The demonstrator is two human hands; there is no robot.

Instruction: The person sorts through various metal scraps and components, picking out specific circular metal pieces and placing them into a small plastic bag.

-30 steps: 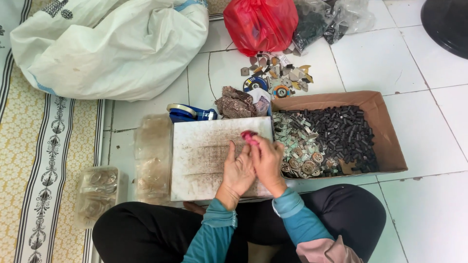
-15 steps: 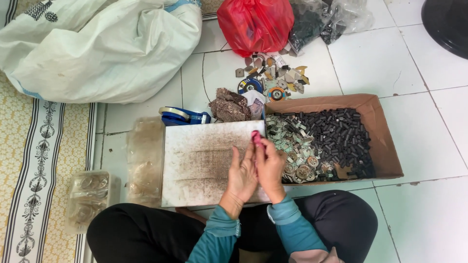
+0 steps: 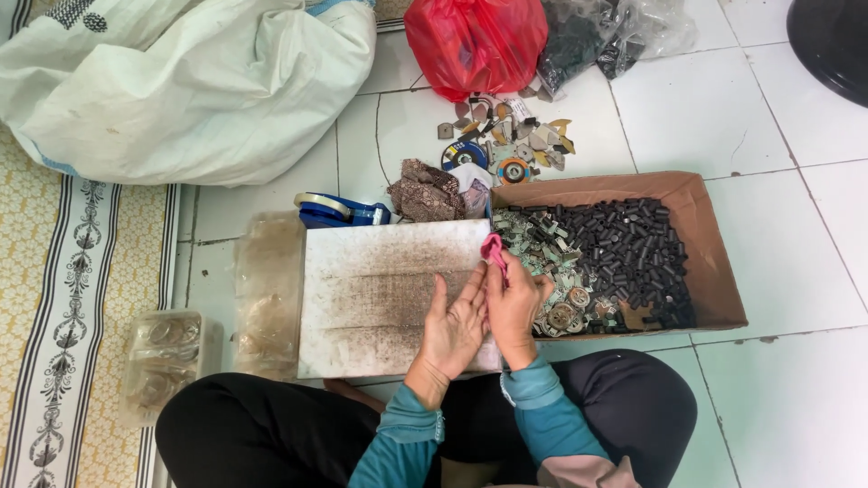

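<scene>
My right hand grips a small tool with a pink handle, its tip pointing up at the right edge of a dirty white board. My left hand lies flat and open on the board, fingers pressed against the right hand. Whether a small part sits between the two hands is hidden. To the right, a brown cardboard box holds several small black cylinders and greenish circuit scraps.
A big white sack lies at the back left, a red plastic bag and clear bags behind. Loose scraps, a blue tape dispenser and a patterned pouch sit beyond the board. Clear plastic containers stand left, by a patterned mat.
Both hands stay together at the board's right edge with the pink tool; the view has shifted slightly, nothing else visibly moved.
</scene>
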